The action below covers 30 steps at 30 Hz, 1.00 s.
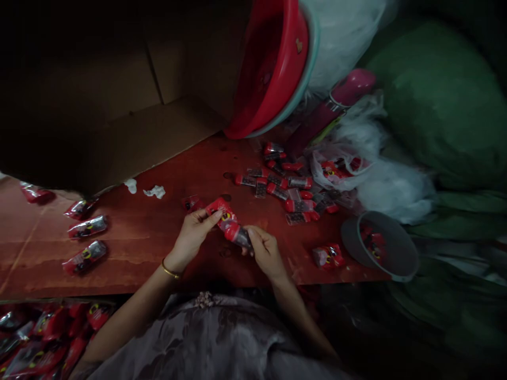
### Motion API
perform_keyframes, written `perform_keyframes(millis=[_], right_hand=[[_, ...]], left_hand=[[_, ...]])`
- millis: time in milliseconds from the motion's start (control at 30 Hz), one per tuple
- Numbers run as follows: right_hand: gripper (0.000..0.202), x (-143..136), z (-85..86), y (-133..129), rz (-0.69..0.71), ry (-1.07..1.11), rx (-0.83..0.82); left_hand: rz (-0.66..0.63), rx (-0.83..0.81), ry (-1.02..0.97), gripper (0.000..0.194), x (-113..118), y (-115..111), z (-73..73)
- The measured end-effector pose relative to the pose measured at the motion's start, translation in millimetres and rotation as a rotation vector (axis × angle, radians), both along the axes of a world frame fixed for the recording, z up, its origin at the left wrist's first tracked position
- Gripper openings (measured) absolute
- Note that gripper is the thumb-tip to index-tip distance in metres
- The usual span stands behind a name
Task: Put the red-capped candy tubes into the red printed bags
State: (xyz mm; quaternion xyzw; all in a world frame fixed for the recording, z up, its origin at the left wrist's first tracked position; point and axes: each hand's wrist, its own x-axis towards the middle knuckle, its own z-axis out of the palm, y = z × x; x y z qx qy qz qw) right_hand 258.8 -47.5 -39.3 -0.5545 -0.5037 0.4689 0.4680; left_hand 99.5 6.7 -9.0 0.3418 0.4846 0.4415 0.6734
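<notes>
Over the middle of the red tabletop [174, 211], my left hand [193, 236] pinches a small red printed packet [222, 211] between thumb and fingers. My right hand [263, 250] is closed around the dark end of a small red-capped bottle [237, 235]. The red end of the bottle points up and left and meets the lower edge of the packet; whether it is inside the packet's opening is not clear. Behind the left fingers another red packet [193, 203] lies on the table. Several loose red-capped bottles [299, 205] lie in a pile beyond my right hand.
Left on the table are several filled packets [87, 227], with more in a heap [43, 338] below. A cardboard box [158, 132] and red basin [261, 79] stand behind. At right are a grey bowl [348, 237], a filled packet [328, 257], plastic bags [396, 190] and a pink flask [317, 124].
</notes>
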Motion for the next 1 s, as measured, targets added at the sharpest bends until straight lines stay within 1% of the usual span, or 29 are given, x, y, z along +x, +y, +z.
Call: perform_keyframes(millis=[100,233,300,367,467,567,667,767,867,933,1000], right_hand=[[0.034,-2.4,0.0,-0.8,0.011,-0.055,0.055],[0.032,-3.0,-2.8,-1.5,-0.092,-0.174,0.147],[0.031,-3.7,-4.5,-0.6,-0.128,-0.229,0.167],[0.031,-5.8,-6.1,0.9,-0.154,-0.253,0.165],[0.032,-11.2,-9.4,3.0,-0.244,-0.264,0.16],[0.03,-15.6,-13.5,3.4,-0.294,-0.312,0.199],[0.028,-17.4,-15.6,4.3,-0.274,-0.334,0.226],[0.027,-19.7,-13.7,9.5,-0.264,-0.368,0.246],[0.025,-25.1,-9.7,16.8,-0.262,-0.404,0.277],[0.025,-29.0,-8.0,18.7,-0.235,-0.332,0.257],[0.025,-31.3,-8.2,16.9,-0.16,-0.178,0.209]], left_hand=[[-0.017,0.006,-0.017,0.032,2.5,-1.3,-3.3],[-0.062,0.0,0.0,0.031,7.0,-4.5,-7.4],[-0.066,-0.015,-0.012,0.032,10.2,-7.2,-9.1],[-0.047,-0.053,-0.025,0.035,14.5,-10.5,-11.1],[0.01,-0.139,-0.038,0.041,21.0,-15.0,-13.6],[0.044,-0.136,-0.056,0.043,23.4,-15.4,-13.5],[0.021,-0.081,-0.084,0.038,22.5,-12.0,-13.8],[0.003,-0.11,-0.153,0.037,24.2,-9.5,-18.0],[0.012,-0.136,-0.144,0.038,28.2,-9.2,-20.8],[0.056,-0.122,-0.144,0.036,28.9,-8.6,-19.2],[0.096,-0.081,-0.177,0.034,26.7,-7.0,-15.6]])
